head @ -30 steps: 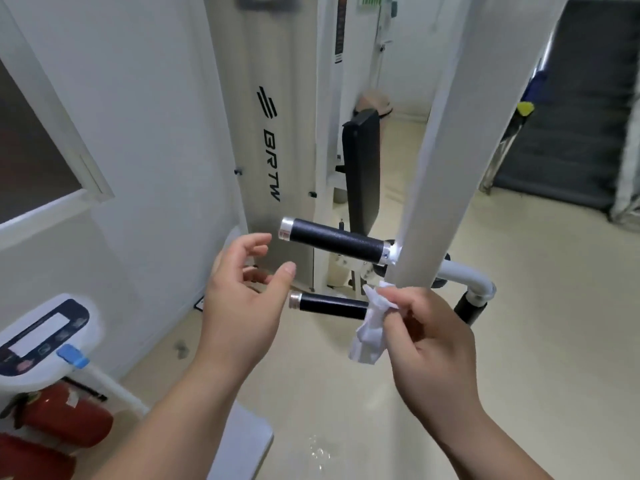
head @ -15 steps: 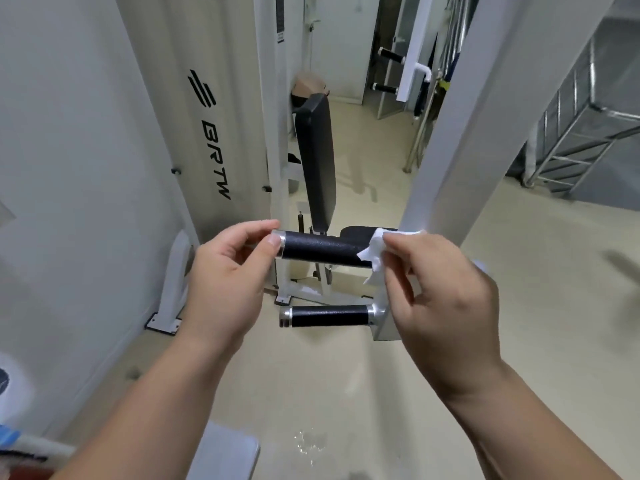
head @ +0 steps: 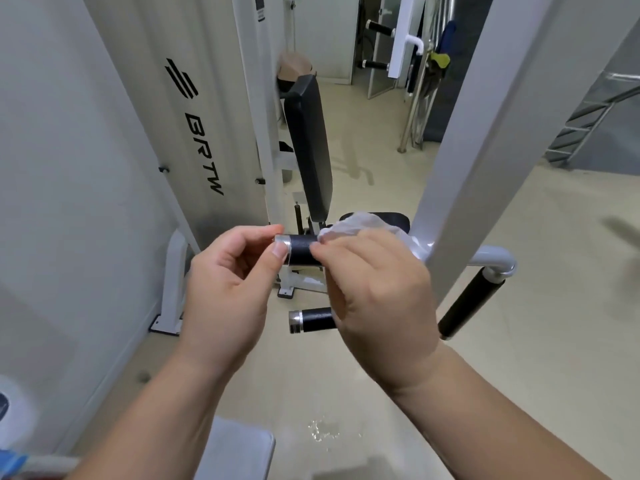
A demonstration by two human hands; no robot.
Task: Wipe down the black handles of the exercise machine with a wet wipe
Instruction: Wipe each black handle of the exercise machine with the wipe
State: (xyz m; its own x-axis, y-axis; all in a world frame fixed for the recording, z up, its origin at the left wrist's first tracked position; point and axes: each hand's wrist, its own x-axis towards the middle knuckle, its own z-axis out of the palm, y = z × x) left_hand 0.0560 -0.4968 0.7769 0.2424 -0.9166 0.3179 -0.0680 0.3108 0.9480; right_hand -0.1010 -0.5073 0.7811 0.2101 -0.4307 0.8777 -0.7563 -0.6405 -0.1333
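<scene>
The upper black handle [head: 302, 251] juts left from the white machine arm [head: 460, 174]. My left hand [head: 228, 289] pinches its silver end cap between thumb and fingers. My right hand [head: 377, 289] is wrapped over the handle with the white wet wipe [head: 360, 225] under its fingers, covering most of the grip. Below it the lower black handle [head: 313, 319] pokes out, its inner part hidden by my right hand. A third black handle [head: 469, 306] slants down at the right.
A white weight-stack cover marked BRTW [head: 194, 126] stands at the left, with a black back pad [head: 310, 147] behind the handles. More handles [head: 379, 29] show far back. A wet patch [head: 323, 432] lies on the beige floor.
My right hand with the wipe has slid left along the upper handle, now covering most of it. My left hand stays on the end cap. The view has shifted slightly.
</scene>
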